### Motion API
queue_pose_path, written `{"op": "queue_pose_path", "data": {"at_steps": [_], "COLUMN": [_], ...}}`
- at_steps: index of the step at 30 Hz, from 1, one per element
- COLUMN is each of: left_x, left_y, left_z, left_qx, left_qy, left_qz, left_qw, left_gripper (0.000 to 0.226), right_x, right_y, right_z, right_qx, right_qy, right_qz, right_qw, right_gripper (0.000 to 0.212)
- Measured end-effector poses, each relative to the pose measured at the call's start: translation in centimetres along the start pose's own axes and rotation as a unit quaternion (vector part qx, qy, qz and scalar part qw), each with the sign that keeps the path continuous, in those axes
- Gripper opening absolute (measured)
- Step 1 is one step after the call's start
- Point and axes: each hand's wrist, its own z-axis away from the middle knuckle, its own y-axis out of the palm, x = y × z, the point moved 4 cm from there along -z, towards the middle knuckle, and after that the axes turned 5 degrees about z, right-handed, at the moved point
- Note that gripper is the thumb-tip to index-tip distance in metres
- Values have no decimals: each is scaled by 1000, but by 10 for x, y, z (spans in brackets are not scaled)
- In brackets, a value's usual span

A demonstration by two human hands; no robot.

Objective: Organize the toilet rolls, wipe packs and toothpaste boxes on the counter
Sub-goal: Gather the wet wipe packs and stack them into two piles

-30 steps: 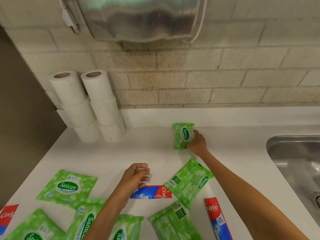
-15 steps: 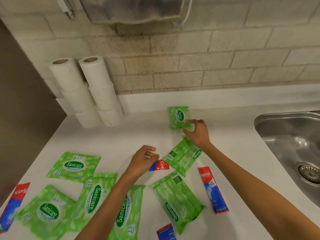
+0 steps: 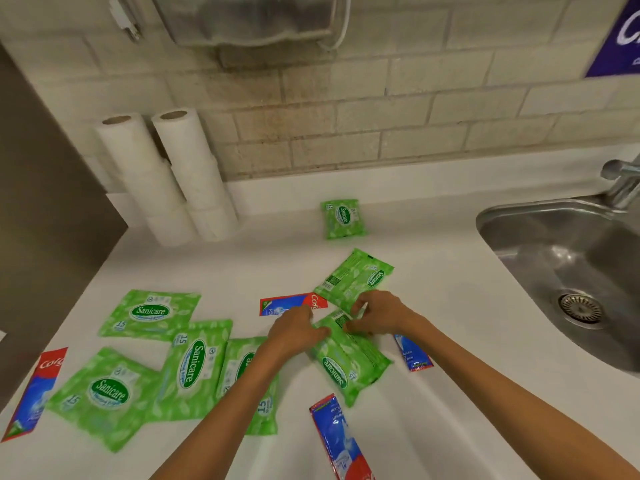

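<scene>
Green wipe pack lies diagonal, left hand and right hand gripping.

This is looking like a washroom: a white counter is running along a wall of pale brick-shaped tiles, a stainless steel sink with a round drain is sitting at the right beneath a metal tap, and a shiny metal wall unit is hanging above. Toilet rolls are standing stacked in the back corner, while wipe packs and toothpaste boxes are lying scattered over the counter.
</scene>
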Motion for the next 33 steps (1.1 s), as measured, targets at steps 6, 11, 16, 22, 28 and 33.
{"op": "queue_pose_path", "data": {"at_steps": [6,11,16,22,28,33], "left_x": [0,-4,-2,-2,-28,-53], "left_y": [1,-3,-1,-4,-58,-89], "left_z": [5,5,4,13,22,41], "left_qx": [23,52,81,122,-63,-303], "left_qy": [-46,-73,-91,-47,116,335], "left_qz": [43,114,149,233,168,22], "left_qw": [998,989,981,964,977,892], "left_gripper": [31,28,30,45,25,21], "right_x": [-3,-1,-3,-4,7,18], "right_y": [13,13,13,13,-6,-15], "right_z": [16,19,19,23,18,6], "right_qx": [75,86,97,140,71,75], "right_qy": [7,6,-10,-48,-61,20], "right_qz": [-45,-63,-71,-149,-317,-534], "right_qw": [996,994,993,978,944,842], "right_gripper": [61,64,62,36,17,13]}}
